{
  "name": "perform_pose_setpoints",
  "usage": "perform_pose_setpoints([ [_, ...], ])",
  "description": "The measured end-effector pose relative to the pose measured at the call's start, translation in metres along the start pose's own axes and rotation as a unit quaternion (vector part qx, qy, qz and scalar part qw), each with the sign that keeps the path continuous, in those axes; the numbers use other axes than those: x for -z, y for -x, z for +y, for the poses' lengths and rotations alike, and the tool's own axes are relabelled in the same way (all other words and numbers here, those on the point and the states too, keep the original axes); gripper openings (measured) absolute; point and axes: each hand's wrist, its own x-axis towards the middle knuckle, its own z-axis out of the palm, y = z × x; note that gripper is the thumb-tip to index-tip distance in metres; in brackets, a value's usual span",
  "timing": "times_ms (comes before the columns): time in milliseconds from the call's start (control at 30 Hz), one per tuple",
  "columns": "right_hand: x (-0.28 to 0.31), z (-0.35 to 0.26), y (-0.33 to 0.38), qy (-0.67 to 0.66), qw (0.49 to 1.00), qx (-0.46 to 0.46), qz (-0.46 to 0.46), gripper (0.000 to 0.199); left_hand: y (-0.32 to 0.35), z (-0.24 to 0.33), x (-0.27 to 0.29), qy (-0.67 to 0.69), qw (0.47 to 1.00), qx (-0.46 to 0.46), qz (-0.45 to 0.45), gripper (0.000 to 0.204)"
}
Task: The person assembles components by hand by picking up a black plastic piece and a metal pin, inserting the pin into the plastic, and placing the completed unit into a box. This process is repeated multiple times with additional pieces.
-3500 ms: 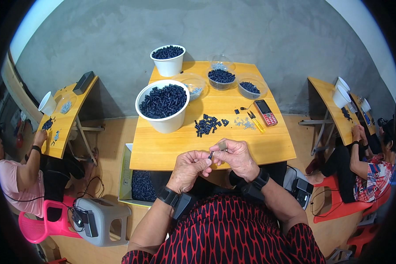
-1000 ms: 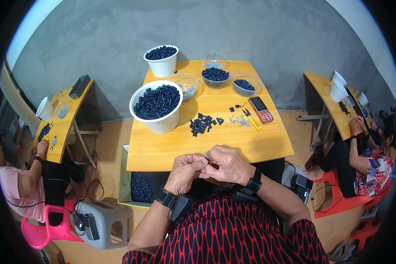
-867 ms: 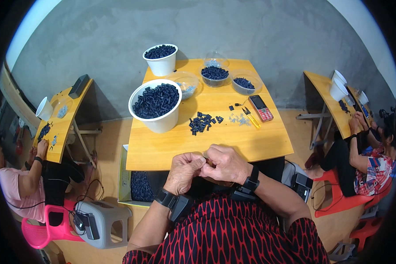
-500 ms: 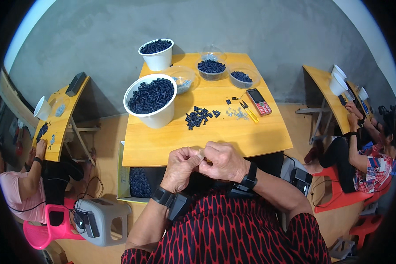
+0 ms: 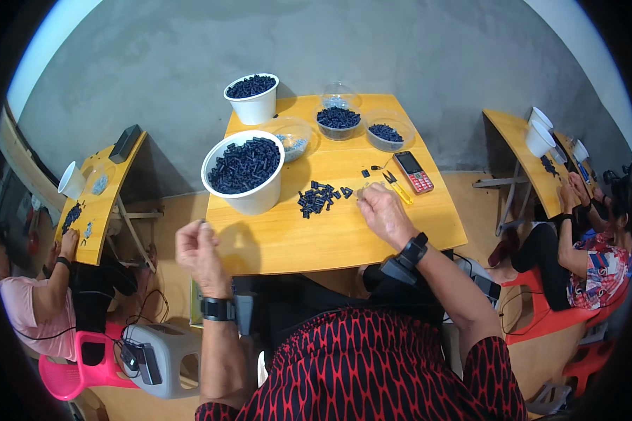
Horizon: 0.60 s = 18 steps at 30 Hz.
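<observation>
My left hand (image 5: 200, 251) is raised off the table's left front corner, its fingers pinched together. A small dark speck shows at the fingertips, too small to name. My right hand (image 5: 387, 216) rests on the tabletop, thumb and fingertips closed over the place of the small pale pieces, which it mostly covers. Whatever it pinches is hidden. Left of it lies a loose pile of short black tubular parts (image 5: 317, 200). Yellow-handled snips (image 5: 399, 188) lie just beyond the right hand, beside a red and black keypad phone (image 5: 414, 172).
A large white bucket (image 5: 253, 200) heaped with black parts stands on the wooden table (image 5: 288, 249); another white bucket (image 5: 254, 109) is behind. Clear tubs (image 5: 339, 132) hold more parts. Co-workers sit at side tables (image 5: 112, 186) left and right; a grey stool (image 5: 165, 372) stands left.
My hands were together at the table's front edge, fingers on a small pale thing. They have parted: the left moved left, the right forward and right onto the small pale pieces.
</observation>
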Motion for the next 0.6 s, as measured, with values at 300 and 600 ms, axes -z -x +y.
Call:
perform_pose_setpoints([
  [300, -0.007, 0.001, -0.022, 0.086, 0.991, 0.014, -0.104, 0.007, -0.041, -0.096, 0.093, -0.110, 0.974, 0.133, 0.148, 0.009],
  [600, -0.002, -0.006, -0.003, -0.033, 0.998, 0.033, -0.050, 0.005, -0.024, -0.052, 0.052, -0.136, 0.964, 0.065, 0.217, 0.014],
])
